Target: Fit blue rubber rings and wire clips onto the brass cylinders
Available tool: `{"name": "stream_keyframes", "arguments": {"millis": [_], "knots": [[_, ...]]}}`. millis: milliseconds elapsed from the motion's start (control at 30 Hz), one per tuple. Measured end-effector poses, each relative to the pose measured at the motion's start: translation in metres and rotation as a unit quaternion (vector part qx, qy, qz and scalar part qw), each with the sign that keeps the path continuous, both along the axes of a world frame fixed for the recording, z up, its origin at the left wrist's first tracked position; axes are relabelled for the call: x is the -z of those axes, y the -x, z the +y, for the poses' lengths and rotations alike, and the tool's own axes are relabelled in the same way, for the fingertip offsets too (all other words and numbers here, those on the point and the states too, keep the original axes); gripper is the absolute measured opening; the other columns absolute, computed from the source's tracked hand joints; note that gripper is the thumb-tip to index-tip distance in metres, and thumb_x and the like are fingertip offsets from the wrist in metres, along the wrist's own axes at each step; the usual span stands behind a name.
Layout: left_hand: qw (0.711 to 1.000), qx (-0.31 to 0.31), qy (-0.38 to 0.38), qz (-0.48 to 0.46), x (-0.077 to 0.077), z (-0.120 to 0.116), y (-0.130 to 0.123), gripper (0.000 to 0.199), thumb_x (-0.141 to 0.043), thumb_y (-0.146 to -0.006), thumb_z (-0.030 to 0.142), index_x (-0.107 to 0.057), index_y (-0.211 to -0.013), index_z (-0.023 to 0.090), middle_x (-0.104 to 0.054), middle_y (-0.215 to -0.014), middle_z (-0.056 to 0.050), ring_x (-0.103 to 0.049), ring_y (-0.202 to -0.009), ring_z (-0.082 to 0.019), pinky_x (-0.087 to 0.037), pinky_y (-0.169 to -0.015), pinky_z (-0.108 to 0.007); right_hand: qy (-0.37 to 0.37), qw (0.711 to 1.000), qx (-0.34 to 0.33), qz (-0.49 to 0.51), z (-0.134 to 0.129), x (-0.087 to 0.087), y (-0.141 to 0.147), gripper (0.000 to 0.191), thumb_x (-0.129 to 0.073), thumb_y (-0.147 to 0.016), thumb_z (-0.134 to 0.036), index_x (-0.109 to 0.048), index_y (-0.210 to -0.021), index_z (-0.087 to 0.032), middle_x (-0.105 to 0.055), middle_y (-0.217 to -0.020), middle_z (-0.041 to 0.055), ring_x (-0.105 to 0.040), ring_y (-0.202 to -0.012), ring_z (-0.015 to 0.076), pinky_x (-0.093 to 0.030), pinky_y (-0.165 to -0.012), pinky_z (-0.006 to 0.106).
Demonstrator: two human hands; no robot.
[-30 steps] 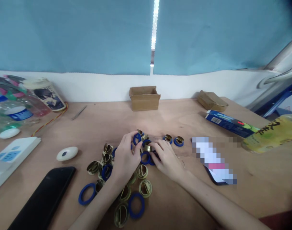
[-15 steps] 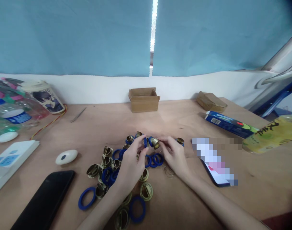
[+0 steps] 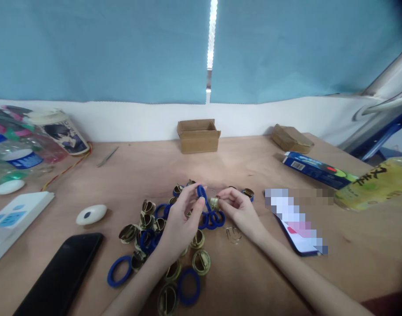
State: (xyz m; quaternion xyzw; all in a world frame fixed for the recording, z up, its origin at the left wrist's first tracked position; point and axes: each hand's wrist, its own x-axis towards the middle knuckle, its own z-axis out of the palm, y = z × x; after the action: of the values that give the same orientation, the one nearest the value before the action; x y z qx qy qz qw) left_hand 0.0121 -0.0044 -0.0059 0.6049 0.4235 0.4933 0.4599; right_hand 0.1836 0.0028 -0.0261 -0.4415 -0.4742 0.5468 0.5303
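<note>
A blue ring [image 3: 201, 192] stands on edge in the air, pinched between the thumb and fingers of the left hand [image 3: 181, 221], above the middle of the wooden table [image 3: 148, 162]. Just beside it, the right hand [image 3: 243, 214] pinches a small brass fitting [image 3: 214, 202] between thumb and fingertips; a gap separates it from the ring. Below, a few blue loops [image 3: 223, 218] lie overlapping, with thin wire hoops [image 3: 233, 237] near the right wrist. Around and under the left forearm spreads a loose heap of brass pieces [image 3: 201, 262] mixed with more blue loops. Farther left are a white oval device [image 3: 92, 214] and a black phone [image 3: 59, 274]; to the right lies a second phone [image 3: 295, 230] with its lit screen pixelated. Toward the wall stands a small cardboard box [image 3: 200, 144], open at the top. A cup [image 3: 67, 134] and plastic bottles [image 3: 21, 159] crowd the left side, while a blue carton [image 3: 314, 169] touches a yellow packet [image 3: 377, 186] at right.
</note>
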Motion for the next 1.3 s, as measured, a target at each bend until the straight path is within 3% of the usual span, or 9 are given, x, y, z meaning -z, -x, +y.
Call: {"name": "stream_keyframes", "arguments": {"millis": [167,533,633,733,967,1167,1300], "knots": [[0.999,0.034,-0.019,0.024,0.0025,-0.0024,-0.0007,0.032,-0.048,-0.099,0.030,-0.050,-0.129,0.019,-0.063,-0.130,-0.013,-0.061,-0.123,-0.024,-0.050,-0.106,-0.040,0.008,1.000,0.002,0.010,-0.0044,-0.0006,0.0030,0.020,-0.076,-0.074,-0.031,-0.060,-0.080,-0.020,-0.064,-0.070,-0.0026,-0.058,-0.059,0.0113,-0.044,-0.056,0.023],[0.993,-0.054,-0.038,0.099,0.0026,-0.0012,0.0008,0.033,-0.050,-0.097,0.032,-0.050,-0.127,0.019,-0.066,-0.122,-0.013,-0.067,-0.109,-0.024,-0.056,-0.093,-0.041,-0.029,0.992,0.118,0.025,-0.0055,0.0056,0.0061,0.020,-0.075,-0.076,-0.034,-0.061,-0.081,-0.021,-0.073,-0.089,0.0035,-0.068,-0.079,0.0183,-0.052,-0.069,0.029],[0.990,-0.059,-0.027,0.123,0.0033,0.0000,0.0017,0.035,-0.052,-0.096,0.034,-0.050,-0.127,0.019,-0.068,-0.116,-0.012,-0.070,-0.101,-0.024,-0.057,-0.090,-0.041,-0.061,0.988,0.138,0.023,-0.0058,0.0043,0.0053,0.016,-0.075,-0.077,-0.031,-0.063,-0.080,-0.021,-0.073,-0.093,0.0039,-0.069,-0.091,0.0200,-0.053,-0.081,0.032],[0.989,-0.058,-0.037,0.127,0.0069,0.0008,0.0026,0.035,-0.050,-0.097,0.035,-0.051,-0.128,0.019,-0.068,-0.113,-0.011,-0.068,-0.105,-0.025,-0.056,-0.092,-0.041,-0.062,0.991,0.115,0.037,-0.0073,0.0017,0.0048,0.015,-0.076,-0.078,-0.031,-0.064,-0.081,-0.022,-0.074,-0.095,0.0034,-0.069,-0.091,0.0188,-0.053,-0.079,0.030],[0.992,-0.001,-0.042,0.118,0.0058,0.0007,0.0040,0.034,-0.044,-0.100,0.034,-0.054,-0.130,0.020,-0.067,-0.117,-0.010,-0.064,-0.110,-0.024,-0.050,-0.100,-0.041,0.033,0.992,0.021,0.116,-0.0086,0.0014,0.0025,0.022,-0.082,-0.075,-0.034,-0.066,-0.084,-0.021,-0.074,-0.078,0.0000,-0.068,-0.068,0.0124,-0.053,-0.063,0.022],[0.980,0.035,-0.109,0.160,0.0028,-0.0011,0.0017,0.032,-0.047,-0.099,0.027,-0.058,-0.130,0.025,-0.064,-0.129,-0.008,-0.059,-0.121,-0.023,-0.047,-0.104,-0.040,0.031,0.992,0.004,0.118,-0.0088,0.0013,0.0014,0.026,-0.086,-0.070,-0.034,-0.067,-0.082,-0.021,-0.072,-0.071,-0.0022,-0.066,-0.062,0.0101,-0.055,-0.061,0.021],[0.982,0.019,-0.102,0.158,0.0071,-0.0011,0.0012,0.034,-0.050,-0.098,0.029,-0.057,-0.132,0.026,-0.065,-0.132,-0.006,-0.059,-0.123,-0.023,-0.048,-0.104,-0.039,0.029,0.993,0.017,0.111,-0.0109,0.0002,0.0032,0.025,-0.084,-0.072,-0.036,-0.066,-0.081,-0.021,-0.073,-0.076,-0.0010,-0.065,-0.062,0.0102,-0.055,-0.059,0.021]]}}
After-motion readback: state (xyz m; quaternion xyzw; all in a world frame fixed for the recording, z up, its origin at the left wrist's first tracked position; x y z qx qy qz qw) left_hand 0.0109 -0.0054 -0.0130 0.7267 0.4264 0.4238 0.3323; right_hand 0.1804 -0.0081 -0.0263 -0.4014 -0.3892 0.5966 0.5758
